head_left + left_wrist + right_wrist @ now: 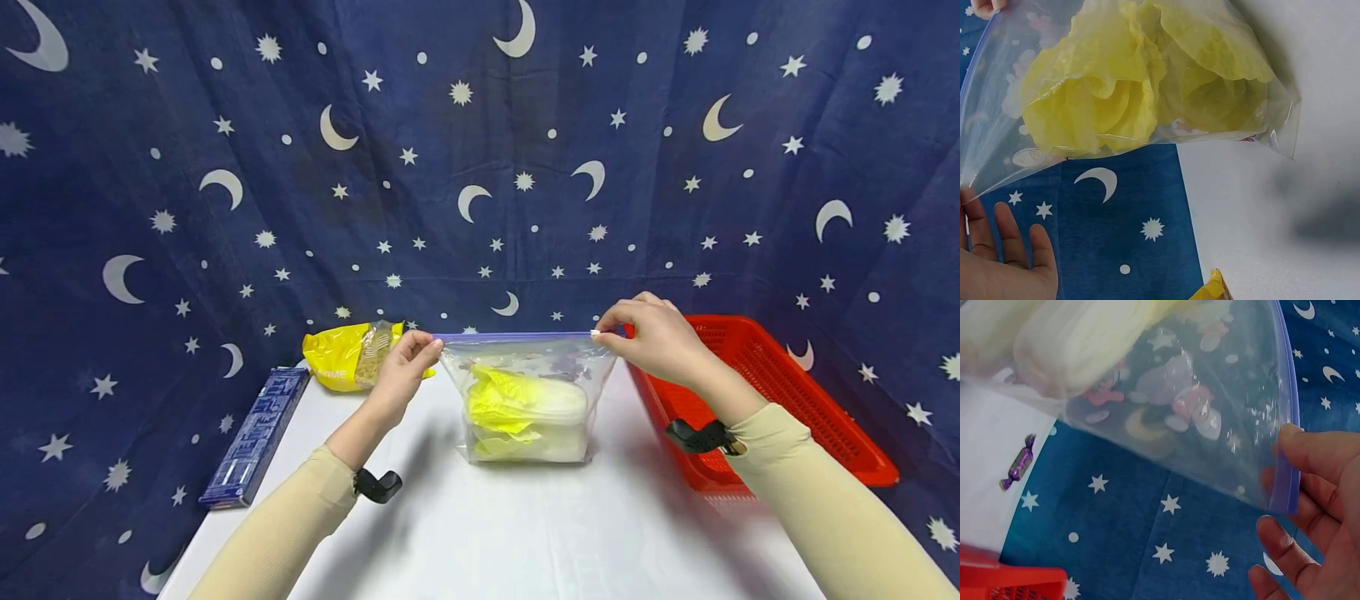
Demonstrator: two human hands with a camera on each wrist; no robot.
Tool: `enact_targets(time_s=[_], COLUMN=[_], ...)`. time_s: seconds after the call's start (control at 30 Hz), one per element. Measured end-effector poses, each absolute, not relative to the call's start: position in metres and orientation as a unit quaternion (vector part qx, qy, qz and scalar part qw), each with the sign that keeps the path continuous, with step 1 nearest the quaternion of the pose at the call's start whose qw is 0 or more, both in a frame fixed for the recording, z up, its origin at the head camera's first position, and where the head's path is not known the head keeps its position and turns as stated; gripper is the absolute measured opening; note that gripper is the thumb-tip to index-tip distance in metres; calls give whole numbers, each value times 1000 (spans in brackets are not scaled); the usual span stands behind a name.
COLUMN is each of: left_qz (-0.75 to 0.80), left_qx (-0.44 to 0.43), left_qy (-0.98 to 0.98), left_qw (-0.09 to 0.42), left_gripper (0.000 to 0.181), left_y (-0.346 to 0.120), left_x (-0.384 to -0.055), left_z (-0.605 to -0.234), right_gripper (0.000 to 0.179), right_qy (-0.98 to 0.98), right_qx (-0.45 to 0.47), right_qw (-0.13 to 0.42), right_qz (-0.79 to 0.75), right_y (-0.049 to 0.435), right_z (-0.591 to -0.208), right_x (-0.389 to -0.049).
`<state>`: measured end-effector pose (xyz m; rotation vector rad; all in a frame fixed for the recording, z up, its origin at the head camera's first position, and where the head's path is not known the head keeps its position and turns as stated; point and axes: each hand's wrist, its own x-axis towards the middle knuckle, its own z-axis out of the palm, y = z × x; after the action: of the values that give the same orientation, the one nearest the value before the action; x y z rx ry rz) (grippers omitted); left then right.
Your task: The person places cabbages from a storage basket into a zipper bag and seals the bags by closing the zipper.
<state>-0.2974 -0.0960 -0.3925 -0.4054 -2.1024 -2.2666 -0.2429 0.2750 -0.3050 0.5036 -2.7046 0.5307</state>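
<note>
A clear zip bag (pixel 536 352) with a purple zip strip stands upright over the middle of the table, its top edge stretched straight. Inside lie pieces of napa cabbage (pixel 551 402), yellow leaves to the left and white stalks to the right. My left hand (pixel 402 375) pinches the bag's top left corner between thumb and forefinger, and in the left wrist view its other fingers (pixel 1010 234) extend loosely. At the opposite top corner, my right hand (pixel 660 337) pinches the end of the zip strip (pixel 1291 456). A small white slider (pixel 596 333) shows at those fingertips.
A red plastic basket (pixel 862 450) stands at the right, under my right forearm. Back left, a yellow packet (pixel 333 350) lies beside a long blue box (pixel 258 437) at the table's edge. The right wrist view shows a purple-wrapped candy (pixel 1019 464) on the white table (pixel 480 533).
</note>
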Motion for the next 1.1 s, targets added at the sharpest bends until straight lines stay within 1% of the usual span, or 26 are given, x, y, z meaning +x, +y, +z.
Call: enact_targets(time_s=[0.17,0.37,0.47,0.63,0.73,0.83,0.97,1.1], left_qz=[-732,-727,-712,-687,-696,-709,-713,-703], left_qx=[-137,-138,-133,-115,-107,-109,-125,-141], left_qy=[-667,-673,-690,-717,-710,-697,-689,-696], left_qw=[17,10,10,17,14,20,45,49], left_gripper=[20,18,17,18,18,19,21,22], left_y=[-97,-98,-97,-95,-92,-91,-95,-108], left_x=[-299,-300,-303,-313,-323,-332,-340,-338], left_z=[-394,-394,-392,-383,-378,-374,-371,-377], right_gripper=[9,8,9,15,20,24,26,24], right_qy=[-953,-953,-955,-954,-947,-934,-921,-922], right_qx=[169,167,158,116,92,79,69,76], right_qw=[165,167,155,118,107,117,141,131], right_qz=[190,188,198,250,290,328,356,356], right_y=[284,290,290,286,282,277,270,264], right_z=[-303,-302,-301,-304,-308,-311,-315,-325], right_x=[-239,-236,-238,-250,-262,-274,-285,-283])
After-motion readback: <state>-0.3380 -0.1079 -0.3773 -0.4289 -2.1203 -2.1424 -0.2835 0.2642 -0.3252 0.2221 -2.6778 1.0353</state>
